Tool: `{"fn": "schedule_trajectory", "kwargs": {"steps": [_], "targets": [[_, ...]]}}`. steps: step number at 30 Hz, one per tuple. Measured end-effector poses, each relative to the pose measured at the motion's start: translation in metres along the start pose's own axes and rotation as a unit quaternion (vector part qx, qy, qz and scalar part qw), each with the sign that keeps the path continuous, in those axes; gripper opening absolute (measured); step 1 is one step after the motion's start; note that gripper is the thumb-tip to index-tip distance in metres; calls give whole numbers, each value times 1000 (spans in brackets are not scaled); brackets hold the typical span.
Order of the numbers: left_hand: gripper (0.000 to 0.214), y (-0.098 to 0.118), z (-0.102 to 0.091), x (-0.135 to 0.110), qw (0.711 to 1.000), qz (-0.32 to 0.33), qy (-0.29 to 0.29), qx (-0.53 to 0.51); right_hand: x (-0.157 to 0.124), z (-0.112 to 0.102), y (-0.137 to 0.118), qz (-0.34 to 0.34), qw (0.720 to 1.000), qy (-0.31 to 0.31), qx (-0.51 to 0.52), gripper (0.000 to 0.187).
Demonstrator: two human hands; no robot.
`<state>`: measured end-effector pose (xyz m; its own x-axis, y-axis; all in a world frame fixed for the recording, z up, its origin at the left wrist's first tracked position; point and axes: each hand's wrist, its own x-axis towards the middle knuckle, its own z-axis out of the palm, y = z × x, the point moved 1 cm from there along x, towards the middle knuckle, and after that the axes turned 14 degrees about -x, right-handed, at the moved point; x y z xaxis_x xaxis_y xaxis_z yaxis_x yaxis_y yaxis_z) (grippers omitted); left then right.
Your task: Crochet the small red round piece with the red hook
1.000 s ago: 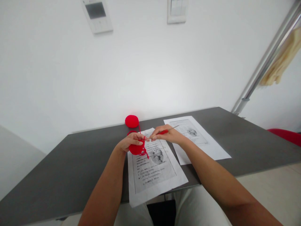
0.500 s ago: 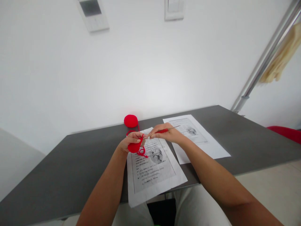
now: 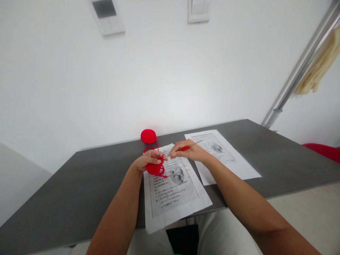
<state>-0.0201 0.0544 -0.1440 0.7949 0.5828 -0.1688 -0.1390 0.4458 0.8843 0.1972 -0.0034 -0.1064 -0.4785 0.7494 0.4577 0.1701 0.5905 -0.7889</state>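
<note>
My left hand is closed round a small red crocheted piece, held just above the near printed sheet. My right hand pinches a crochet hook with a red handle, whose tip points left into the red piece. A red strand runs from the piece up to a ball of red yarn at the table's far edge. The two hands almost touch over the dark grey table.
A second printed sheet lies to the right of the first. A metal pole with a pale cloth leans at the right. A red seat edge shows far right. The white wall holds a panel and a switch.
The hands stay in the same spot; the red piece has shifted slightly in my left hand's fingers and the hook has made small moves at it.
</note>
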Motion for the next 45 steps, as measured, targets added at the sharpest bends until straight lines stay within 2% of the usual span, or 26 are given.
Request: {"fn": "schedule_trajectory", "kwargs": {"steps": [6, 11, 15, 23, 29, 33, 37, 41, 45], "targets": [[27, -1, 0, 0, 999, 31, -31, -11, 0, 5, 2, -30, 998, 32, -52, 14], [28, -2, -3, -1, 999, 11, -32, -8, -1, 2, -1, -25, 999, 2, -47, 14], [29, -3, -5, -2, 999, -2, -35, -9, -1, -1, -1, 2, 1000, -22, -2, 15], [27, -1, -2, 0, 1000, -10, 17, 9, 1, 1, 5, 56, 993, -8, 101, 16], [27, 3, 7, 0, 998, 19, 51, 16, 3, 9, 9, 62, 988, 45, 133, 18], [26, 5, 12, 0, 997, 40, 67, 4, 3, 15, 6, 21, 994, 91, 61, 14], [29, 6, 13, 2, 993, 68, 97, -14, 2, 16, 8, -44, 987, 126, -94, 11], [33, 7, 18, 4, 989, 79, 122, -22, 2, 15, 14, -125, 964, 124, -198, 14], [37, 7, 23, 7, 985, 88, 146, -20, 4, 14, 20, -135, 955, 108, -241, 14]]}}
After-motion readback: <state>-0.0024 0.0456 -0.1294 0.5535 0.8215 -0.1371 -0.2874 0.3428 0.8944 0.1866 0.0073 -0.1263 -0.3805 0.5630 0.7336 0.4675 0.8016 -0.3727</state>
